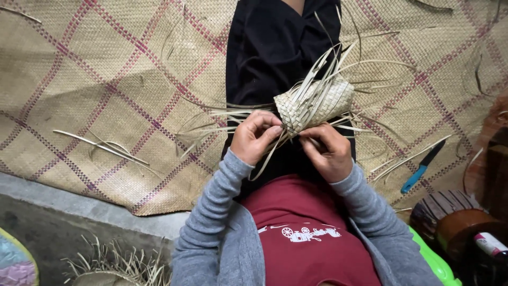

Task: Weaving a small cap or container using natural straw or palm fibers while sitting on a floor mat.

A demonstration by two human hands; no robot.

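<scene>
Nearest, at the bottom edge: red shirt (pixel 307 233) under grey sleeves (pixel 211 222), both forearms angling up toward the middle. At lower left, a frayed woven piece (pixel 114 267) on the grey concrete step (pixel 63 212); at lower right, a bright green plastic edge (pixel 431 259) and dark brown rounded wooden objects (pixel 450 217) crowding that corner.

Above the sleeves, left hand (pixel 255 136) curled, fingertips pinched on loose pale strips at the lower end of the small woven palm basket (pixel 315 103). Right hand (pixel 328 152) likewise closed, fingers pinching strips right under the basket. Basket held tilted over the black-clad lap (pixel 275 47), unwoven strips fanning out on every side.

Just right of the right hand, a blue-handled knife (pixel 420 169) flat on the mat, apart from it. To the left, a few stray strips (pixel 100 145) lying loose. Beyond, the checked woven mat (pixel 106 69) running to the top and both side edges, mostly bare on the left.
</scene>
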